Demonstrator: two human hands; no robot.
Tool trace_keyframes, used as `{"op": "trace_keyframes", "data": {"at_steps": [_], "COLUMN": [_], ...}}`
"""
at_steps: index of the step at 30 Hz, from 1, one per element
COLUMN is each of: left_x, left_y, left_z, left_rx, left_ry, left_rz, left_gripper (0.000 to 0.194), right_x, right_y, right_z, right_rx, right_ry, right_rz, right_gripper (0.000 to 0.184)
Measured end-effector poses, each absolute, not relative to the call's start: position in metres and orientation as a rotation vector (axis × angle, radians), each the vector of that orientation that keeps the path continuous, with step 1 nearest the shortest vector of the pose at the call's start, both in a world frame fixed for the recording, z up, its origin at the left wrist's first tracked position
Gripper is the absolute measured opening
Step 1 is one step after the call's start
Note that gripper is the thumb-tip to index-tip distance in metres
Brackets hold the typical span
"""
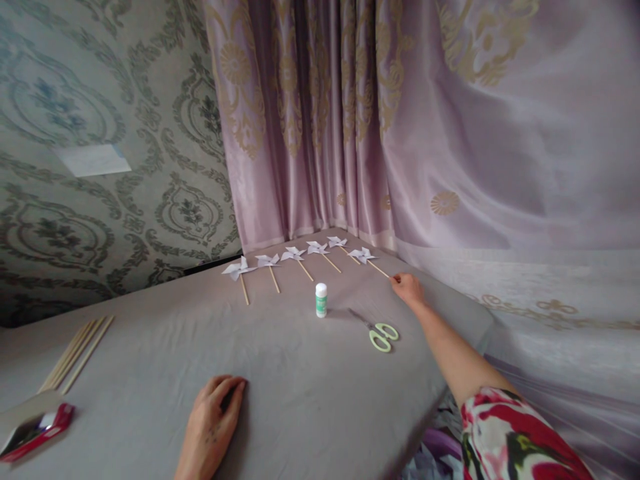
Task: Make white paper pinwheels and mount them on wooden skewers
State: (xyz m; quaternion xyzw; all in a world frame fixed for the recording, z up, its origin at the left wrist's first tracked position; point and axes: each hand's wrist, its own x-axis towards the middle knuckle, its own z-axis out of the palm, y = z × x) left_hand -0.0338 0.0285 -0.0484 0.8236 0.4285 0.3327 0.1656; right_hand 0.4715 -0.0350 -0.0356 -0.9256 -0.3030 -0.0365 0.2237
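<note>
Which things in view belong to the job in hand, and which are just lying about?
Likely in the job:
pinwheel held by the right hand
five other pinwheels
glue stick
scissors
loose wooden sticks

Seemingly just around:
red-edged box, contents unclear
pale sheet at the wall

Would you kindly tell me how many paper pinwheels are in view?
6. Left to right at the back of the grey cloth: the first pinwheel, second, third, fourth, fifth, then the sixth, its stick pinched in the right hand. None seems hidden.
</note>
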Motion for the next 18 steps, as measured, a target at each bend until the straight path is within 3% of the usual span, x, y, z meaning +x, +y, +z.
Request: {"op": "trace_keyframes", "data": {"at_steps": [18], "left_x": [-0.031], "left_y": [0.019], "left_z": [-0.046], "left_rx": [2.281], "left_ry": [1.235], "left_rz": [0.888], "left_gripper": [0.032], "right_x": [0.455], "right_y": [-0.054], "right_z": [-0.035], "right_rx": [-2.177], "right_ry": [-0.642], "right_rz": [-0.235], "right_gripper": [0.029]}}
